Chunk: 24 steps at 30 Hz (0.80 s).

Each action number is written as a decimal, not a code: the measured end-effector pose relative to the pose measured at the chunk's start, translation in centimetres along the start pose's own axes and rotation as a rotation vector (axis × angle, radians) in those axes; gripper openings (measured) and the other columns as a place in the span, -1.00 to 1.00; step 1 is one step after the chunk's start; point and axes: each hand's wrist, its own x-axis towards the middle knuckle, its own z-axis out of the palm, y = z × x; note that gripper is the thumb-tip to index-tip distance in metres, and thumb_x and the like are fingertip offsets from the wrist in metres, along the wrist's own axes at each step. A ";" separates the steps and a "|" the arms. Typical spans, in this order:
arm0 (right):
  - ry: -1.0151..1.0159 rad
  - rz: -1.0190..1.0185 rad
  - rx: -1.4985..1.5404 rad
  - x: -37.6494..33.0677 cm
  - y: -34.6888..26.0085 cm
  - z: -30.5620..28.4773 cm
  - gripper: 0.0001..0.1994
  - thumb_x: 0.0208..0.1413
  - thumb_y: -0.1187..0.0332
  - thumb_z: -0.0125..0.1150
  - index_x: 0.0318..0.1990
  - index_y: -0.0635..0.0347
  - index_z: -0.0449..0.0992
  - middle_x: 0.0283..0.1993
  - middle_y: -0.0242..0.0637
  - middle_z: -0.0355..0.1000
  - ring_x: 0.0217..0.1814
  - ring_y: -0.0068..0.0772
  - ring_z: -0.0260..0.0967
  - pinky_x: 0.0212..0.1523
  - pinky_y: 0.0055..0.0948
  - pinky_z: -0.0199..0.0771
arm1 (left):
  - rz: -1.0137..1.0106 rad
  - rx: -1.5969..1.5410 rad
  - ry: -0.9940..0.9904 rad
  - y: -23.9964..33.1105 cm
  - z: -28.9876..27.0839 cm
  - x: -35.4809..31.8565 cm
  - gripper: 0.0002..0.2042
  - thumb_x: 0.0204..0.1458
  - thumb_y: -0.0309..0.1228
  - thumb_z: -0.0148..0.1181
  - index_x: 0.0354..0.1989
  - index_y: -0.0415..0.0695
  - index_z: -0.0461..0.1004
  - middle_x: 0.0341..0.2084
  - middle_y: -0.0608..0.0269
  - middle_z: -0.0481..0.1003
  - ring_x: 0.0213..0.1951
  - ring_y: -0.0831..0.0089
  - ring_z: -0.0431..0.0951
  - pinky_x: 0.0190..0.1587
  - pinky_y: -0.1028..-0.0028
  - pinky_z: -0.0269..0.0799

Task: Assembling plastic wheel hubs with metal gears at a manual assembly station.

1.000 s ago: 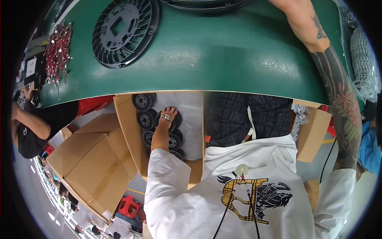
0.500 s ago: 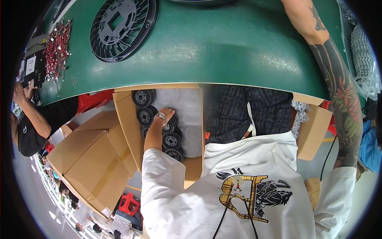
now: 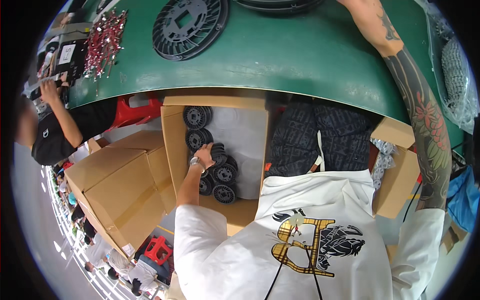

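Left hand (image 3: 204,156) down in the cardboard box (image 3: 174,155), fingers and thumb closed round a stack of black finned discs (image 3: 218,154). Similar stacks (image 3: 225,194) beside it. Right hand (image 3: 369,19) over green tabletop (image 3: 280,55); fingers out of sight, can't tell grip.

We saw a glossy green workbench (image 3: 310,65); directly on it lay a black finned disc (image 3: 197,20), a second round black part (image 3: 280,6) cut off at the top, a tangle of red wires (image 3: 104,45) leftward, and a plastic bag of grey parts (image 3: 456,75) at the right.
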 end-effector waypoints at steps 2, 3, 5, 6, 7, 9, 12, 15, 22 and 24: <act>0.006 0.002 0.007 -0.1 0.2 0.1 -0.24 0.30 0.12 0.25 0.53 0.22 0.05 0.51 -0.06 0.02 0.52 -0.08 0.07 0.44 -0.17 0.17 | -0.094 -0.463 0.472 -0.6 -0.3 -3.4 -0.15 -0.22 -0.33 0.58 0.34 -0.17 0.33 0.17 -0.13 0.49 0.19 -0.04 0.52 0.24 0.12 0.48; 0.010 0.003 0.001 -0.5 0.6 -0.8 -0.24 0.30 0.13 0.26 0.52 0.22 0.06 0.50 -0.07 0.03 0.52 -0.08 0.08 0.43 -0.17 0.18 | -0.137 -0.734 0.588 -0.2 -1.9 -4.8 -0.13 -0.28 -0.34 0.62 0.31 -0.27 0.35 0.09 -0.07 0.57 0.12 0.10 0.60 0.20 0.21 0.51; -0.001 0.012 -0.049 -0.7 0.4 -1.7 -0.25 0.29 0.15 0.27 0.51 0.22 0.07 0.50 -0.08 0.03 0.51 -0.09 0.09 0.43 -0.18 0.18 | -0.126 -1.186 0.874 -0.8 -4.6 -7.9 -0.13 -0.28 -0.45 0.62 0.31 -0.35 0.34 0.04 0.02 0.57 0.06 0.25 0.59 0.17 0.30 0.51; -0.012 -0.016 -0.017 -0.2 0.1 -0.8 -0.25 0.29 0.15 0.27 0.51 0.22 0.07 0.50 -0.08 0.03 0.51 -0.09 0.09 0.43 -0.18 0.18 | -0.083 -1.529 0.956 -4.2 -3.2 -10.6 -0.16 -0.24 -0.50 0.57 0.32 -0.32 0.32 0.06 -0.02 0.55 0.07 0.18 0.59 0.17 0.22 0.53; -0.010 0.004 -0.016 -0.6 0.7 -0.9 -0.25 0.29 0.16 0.27 0.51 0.22 0.07 0.51 -0.08 0.03 0.51 -0.09 0.09 0.43 -0.18 0.18 | 0.077 -1.824 1.155 -1.7 -6.8 -11.9 -0.18 -0.18 -0.51 0.53 0.35 -0.30 0.29 0.10 0.00 0.52 0.09 0.13 0.57 0.20 0.15 0.53; -0.017 0.033 -0.002 -0.3 0.2 -0.6 -0.23 0.27 0.16 0.28 0.51 0.23 0.07 0.51 -0.07 0.01 0.52 -0.08 0.08 0.44 -0.18 0.16 | 0.457 -1.902 1.250 -1.8 -12.4 -16.8 -0.15 -0.08 -0.28 0.54 0.38 -0.28 0.23 0.21 0.02 0.45 0.20 0.08 0.49 0.29 0.04 0.45; -0.036 0.000 -0.070 -0.2 0.5 -0.4 -0.21 0.25 0.13 0.30 0.51 0.24 0.07 0.50 -0.05 0.02 0.53 -0.06 0.06 0.46 -0.18 0.13 | 0.508 -2.068 1.289 -1.1 -21.0 -19.1 -0.29 0.16 -0.21 0.34 0.41 -0.26 0.21 0.31 0.00 0.38 0.28 0.02 0.44 0.37 -0.02 0.35; -0.002 -0.068 -0.137 0.1 2.2 -0.4 -0.13 0.17 0.17 0.39 0.54 0.18 0.04 0.52 -0.05 0.06 0.55 -0.07 0.06 0.48 -0.19 0.13 | 0.567 -2.190 1.224 3.0 -30.1 -18.3 -0.42 0.26 -0.24 0.24 0.40 -0.19 0.27 0.31 0.02 0.41 0.30 0.08 0.44 0.31 -0.02 0.42; 0.047 -0.133 -0.178 0.2 2.3 0.0 -0.21 0.22 0.15 0.32 0.53 0.11 0.10 0.47 -0.09 0.11 0.45 -0.12 0.16 0.38 -0.17 0.27 | 0.574 -2.050 0.942 7.8 -38.4 -16.4 -0.54 0.21 -0.44 0.28 0.27 -0.27 0.40 0.11 0.02 0.57 0.07 0.21 0.64 0.13 0.20 0.62; 0.054 -0.108 -0.178 0.1 2.2 -0.2 -0.22 0.22 0.14 0.31 0.53 0.10 0.10 0.48 -0.07 0.10 0.46 -0.11 0.16 0.38 -0.18 0.26 | 0.588 -1.966 0.926 9.4 -40.2 -16.9 -0.53 0.19 -0.42 0.31 0.27 -0.28 0.41 0.10 0.04 0.57 0.07 0.23 0.64 0.12 0.23 0.62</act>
